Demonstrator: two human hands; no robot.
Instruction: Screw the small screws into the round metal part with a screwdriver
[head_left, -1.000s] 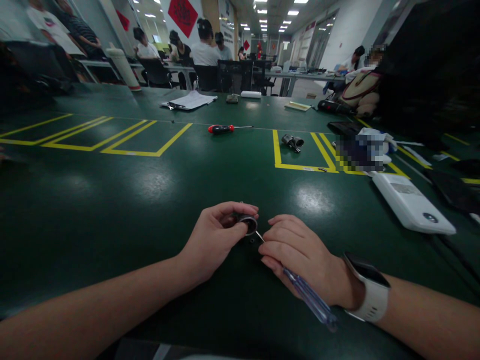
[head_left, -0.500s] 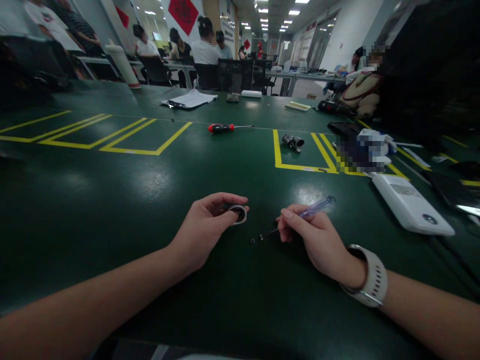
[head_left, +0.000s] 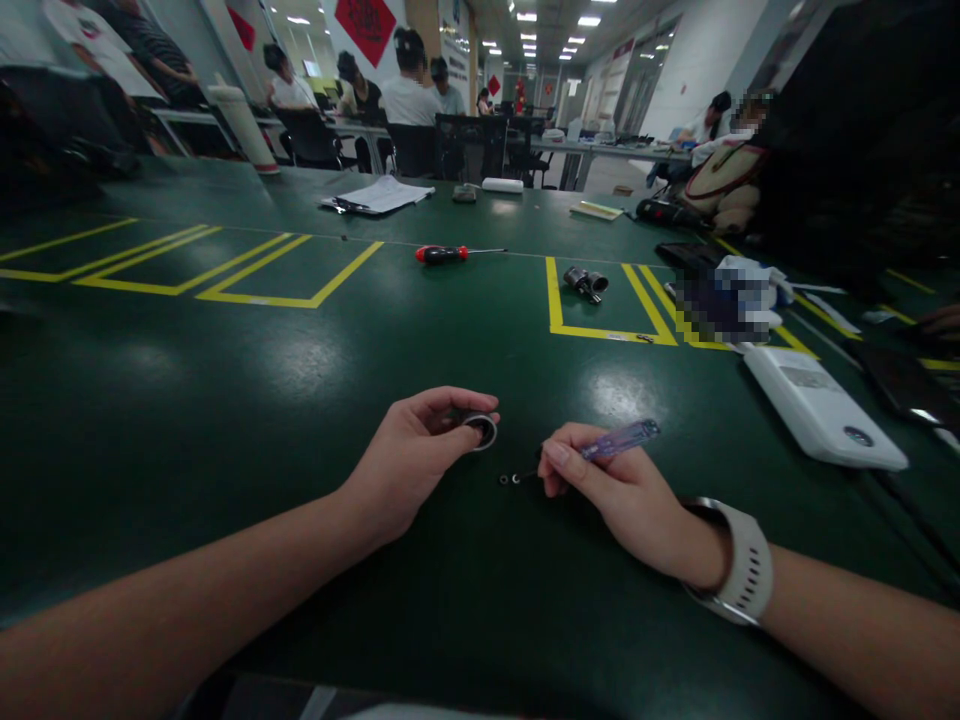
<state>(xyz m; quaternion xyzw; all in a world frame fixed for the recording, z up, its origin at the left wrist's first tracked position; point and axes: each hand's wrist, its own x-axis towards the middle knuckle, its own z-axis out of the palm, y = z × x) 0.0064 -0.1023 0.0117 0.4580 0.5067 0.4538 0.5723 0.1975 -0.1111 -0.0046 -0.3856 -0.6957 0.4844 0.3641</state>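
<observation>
My left hand [head_left: 420,452] is closed around a small round metal part [head_left: 480,430] with a silver rim, held just above the green table [head_left: 225,400]. My right hand [head_left: 607,480] pinches a slim screwdriver with a clear purple handle [head_left: 619,440], its tip pointing left and down at two tiny dark screws [head_left: 510,479] lying on the table between my hands. A white watch [head_left: 742,560] is on my right wrist.
A red-handled screwdriver [head_left: 442,255] lies further back. A metal cylinder part [head_left: 585,283] sits in a yellow-taped box. A white flat device [head_left: 821,405] lies at the right, papers [head_left: 379,196] at the back. Several people sit at far tables.
My right hand turned the purple screwdriver from pointing toward me to handle up and away, drew back from the metal part, then lowered its tip to the small screws. My left hand shifted slightly.
</observation>
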